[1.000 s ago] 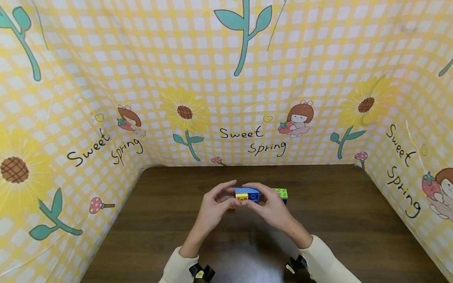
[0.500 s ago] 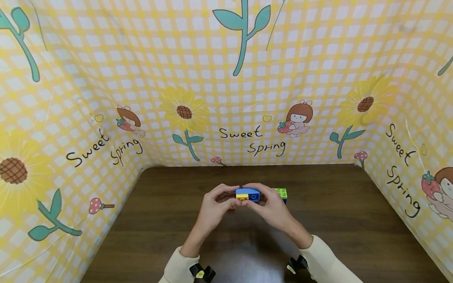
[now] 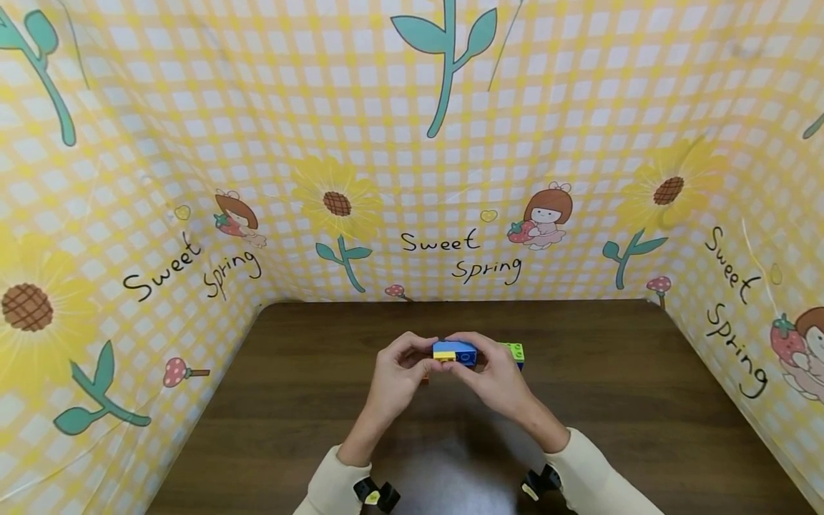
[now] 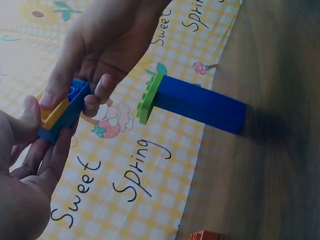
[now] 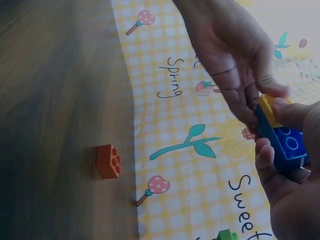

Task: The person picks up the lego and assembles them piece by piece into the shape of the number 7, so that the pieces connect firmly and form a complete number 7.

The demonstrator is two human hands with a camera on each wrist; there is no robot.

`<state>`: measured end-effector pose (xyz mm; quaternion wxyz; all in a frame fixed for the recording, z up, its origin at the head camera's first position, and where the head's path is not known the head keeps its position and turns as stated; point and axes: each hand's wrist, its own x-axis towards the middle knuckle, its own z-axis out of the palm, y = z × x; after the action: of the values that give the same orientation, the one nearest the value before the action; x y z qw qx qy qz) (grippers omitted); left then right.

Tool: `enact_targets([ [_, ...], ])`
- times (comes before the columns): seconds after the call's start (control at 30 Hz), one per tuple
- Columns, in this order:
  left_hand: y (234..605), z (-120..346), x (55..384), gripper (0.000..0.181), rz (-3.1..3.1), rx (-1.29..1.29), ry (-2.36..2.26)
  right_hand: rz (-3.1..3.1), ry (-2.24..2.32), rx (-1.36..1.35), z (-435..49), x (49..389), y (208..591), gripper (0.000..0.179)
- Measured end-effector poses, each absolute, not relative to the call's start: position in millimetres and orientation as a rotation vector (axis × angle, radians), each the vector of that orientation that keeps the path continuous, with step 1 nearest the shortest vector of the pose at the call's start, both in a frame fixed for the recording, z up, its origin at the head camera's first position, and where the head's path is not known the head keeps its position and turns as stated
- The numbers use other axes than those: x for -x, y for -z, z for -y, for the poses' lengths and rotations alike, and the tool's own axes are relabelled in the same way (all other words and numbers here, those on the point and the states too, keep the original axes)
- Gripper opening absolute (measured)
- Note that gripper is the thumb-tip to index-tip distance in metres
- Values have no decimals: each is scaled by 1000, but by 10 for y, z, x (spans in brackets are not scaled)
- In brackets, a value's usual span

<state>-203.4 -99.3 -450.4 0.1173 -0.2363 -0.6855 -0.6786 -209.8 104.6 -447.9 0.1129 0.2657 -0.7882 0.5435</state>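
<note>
Both hands are clamped on the same little build, a blue building brick with a yellow brick against its open underside. It's up above the table, right between the hands: left hand pinching the yellow end, right hand gripping the other end, both thumbs on the yellow. It's smooth plastic, boxy, with round tubes showing in the blue hollow. Nearby there's an upright blue brick tower with a studded lime-green brick on top, plus a blocky orange brick on the dark wood grain.
</note>
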Motion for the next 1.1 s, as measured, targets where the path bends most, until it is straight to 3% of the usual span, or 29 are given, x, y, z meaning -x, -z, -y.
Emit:
enact_targets([
  [0.47, 4496, 972, 2068, 28, 2088, 643, 2003, 2302, -1597, -758, -1069, 2115, 4447, 37],
  [0.77, 4392, 1036, 2105, 30, 2156, 772, 2053, 2308, -1513, -742, -1090, 2125, 4454, 43],
  [0.9, 4355, 996, 2134, 30, 2255, 687, 2061, 2275, -1433, -780, -1085, 2140, 4471, 44],
  [1.1, 4325, 887, 2144, 44, 2361, 569, 2139, 2195, -1348, -845, -1072, 2166, 4477, 44],
])
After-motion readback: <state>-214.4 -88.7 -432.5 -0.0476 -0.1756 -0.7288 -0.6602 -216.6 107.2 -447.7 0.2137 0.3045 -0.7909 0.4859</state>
